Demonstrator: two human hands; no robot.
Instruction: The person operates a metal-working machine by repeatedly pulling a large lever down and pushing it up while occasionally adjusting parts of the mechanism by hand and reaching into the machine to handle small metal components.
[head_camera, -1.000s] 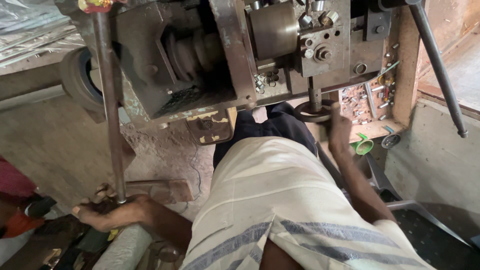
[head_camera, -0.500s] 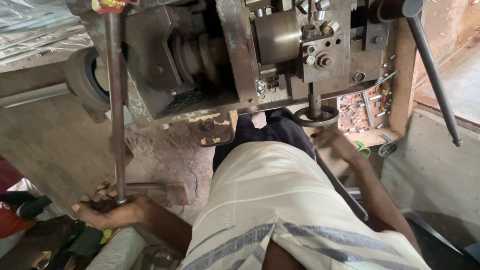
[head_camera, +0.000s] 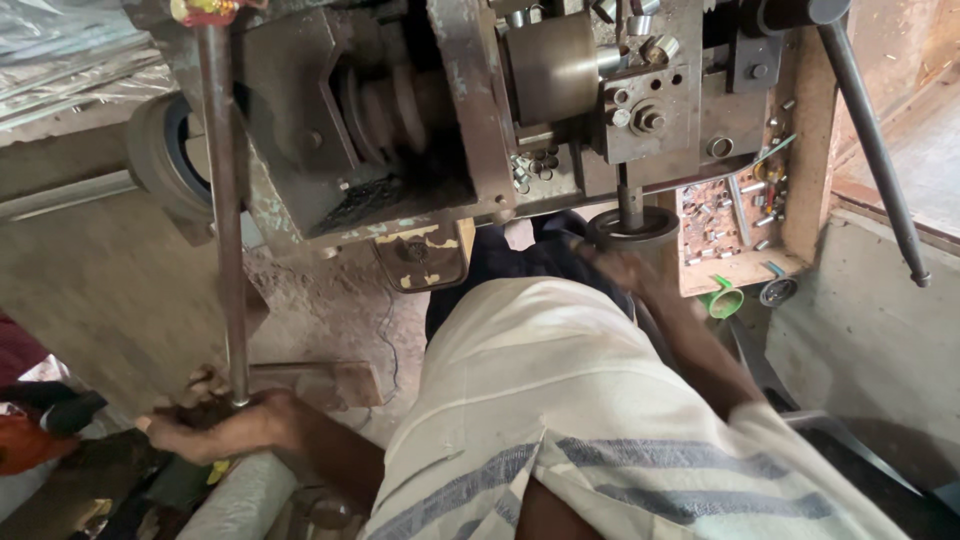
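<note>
A person's left hand (head_camera: 215, 428) grips the foot of a long steel bar (head_camera: 222, 210) left of the press machine (head_camera: 480, 110), while the blurred right hand (head_camera: 625, 272), grip unclear, seemingly touches the black ring (head_camera: 632, 228) under its ram, where fingers could be crushed.

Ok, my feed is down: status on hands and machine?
Left hand at foot of long metal rod. Right hand, blurred, by round ring under machine. Nothing blocking.

place: workshop | evidence: greasy metal press machine (head_camera: 480, 110); tray of small metal parts (head_camera: 730, 225); dirt floor (head_camera: 330, 310)
</note>
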